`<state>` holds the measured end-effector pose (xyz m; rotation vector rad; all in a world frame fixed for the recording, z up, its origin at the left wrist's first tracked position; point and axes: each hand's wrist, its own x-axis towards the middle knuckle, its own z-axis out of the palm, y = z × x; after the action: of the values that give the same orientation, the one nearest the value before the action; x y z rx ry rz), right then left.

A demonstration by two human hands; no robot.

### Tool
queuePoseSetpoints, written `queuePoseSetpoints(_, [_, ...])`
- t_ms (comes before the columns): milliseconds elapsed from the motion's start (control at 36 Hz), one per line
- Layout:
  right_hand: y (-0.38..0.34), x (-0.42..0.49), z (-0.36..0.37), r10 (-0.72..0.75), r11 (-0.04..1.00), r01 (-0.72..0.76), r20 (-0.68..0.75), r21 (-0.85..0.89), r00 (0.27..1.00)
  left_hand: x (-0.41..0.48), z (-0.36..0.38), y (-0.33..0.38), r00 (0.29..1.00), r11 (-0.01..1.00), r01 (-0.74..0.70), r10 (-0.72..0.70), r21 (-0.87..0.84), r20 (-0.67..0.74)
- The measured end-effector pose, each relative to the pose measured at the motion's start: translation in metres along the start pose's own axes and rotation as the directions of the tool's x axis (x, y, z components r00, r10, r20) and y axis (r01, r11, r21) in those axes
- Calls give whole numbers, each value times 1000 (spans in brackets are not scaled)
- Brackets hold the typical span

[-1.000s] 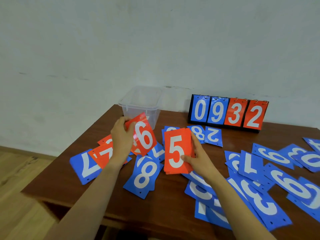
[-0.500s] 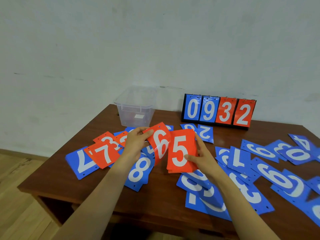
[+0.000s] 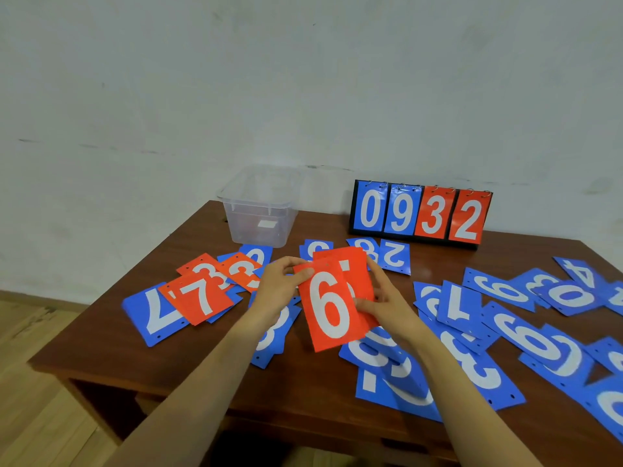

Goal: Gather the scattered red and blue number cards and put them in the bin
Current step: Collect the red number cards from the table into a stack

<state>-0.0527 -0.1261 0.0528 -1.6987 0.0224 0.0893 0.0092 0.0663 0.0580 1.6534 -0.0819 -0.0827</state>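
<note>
The glossy red card with the white 6 [image 3: 328, 311] fronts a small stack of red plastic cards [image 3: 354, 264], held just above the dark wooden table [image 3: 135, 358] at the middle of the scene. Its long axis runs away from the person and leans slightly left. The left hand [image 3: 279, 288] pinches the card's top left corner, thumb on the face. The right hand [image 3: 387, 305] grips the stack by its right edge, fingers curled round it. Now the relation that counts: the clear plastic bin [image 3: 256, 227] stands ahead and to the left of the stack, near the table's far edge, its open top up and no cards to be made out inside. The left hand is the nearer one to it. Nothing upright stands between them; only a flat blue 0 card [image 3: 258, 256] lies under that line. Left of the hands, a red 7 card [image 3: 199, 298] overlaps two red 3 cards [image 3: 241, 271] and a large blue 7 card [image 3: 153, 315]. To the right spreads a wide scatter of blue number cards [image 3: 536, 335], well apart from the bin. The black flip scoreboard reading 0932 [image 3: 421, 214] stands at the back, right of the bin and off the line. With so many cards lying loose, the drop looks a while off.
</note>
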Motion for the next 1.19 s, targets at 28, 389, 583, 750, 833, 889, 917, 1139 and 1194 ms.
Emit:
queuePoseSetpoints(28, [-1,0,1,-1,999,0,28,38,1000,-1,3,-1,999,999,-31,31,32,-22])
queuePoseSetpoints(389, [2,5,8,58,995,-70,164,70,985,-3,-1,-9,995,997,-80,79,-23,-59])
queuePoseSetpoints(583, [2,18,24,50,997,-40,161,-62,986,5,-8,-23,984,991,-127,130,30,-121])
queuePoseSetpoints(750, [8,36,36,25,999,-21,96,-46,995,30,-35,-31,984,996,-58,69,71,-167])
queuePoseSetpoints(833, [11,44,36,39,998,-36,76,-42,996,60,-69,-43,985,933,29,33,358,-167])
queuePoseSetpoints(889, [13,50,34,58,998,-55,73,-42,996,83,-91,-49,989,801,110,-29,589,-145])
queuePoseSetpoints(917, [14,52,33,66,997,-63,72,-45,995,92,-99,-49,987,698,149,-69,701,-142])
queuePoseSetpoints(1139, [23,65,29,117,991,-112,65,-77,991,140,-126,-47,952,473,250,-280,845,-125])
queuePoseSetpoints(1194, [25,67,29,123,989,-116,69,-94,990,144,-127,-48,954,486,249,-273,838,-125])
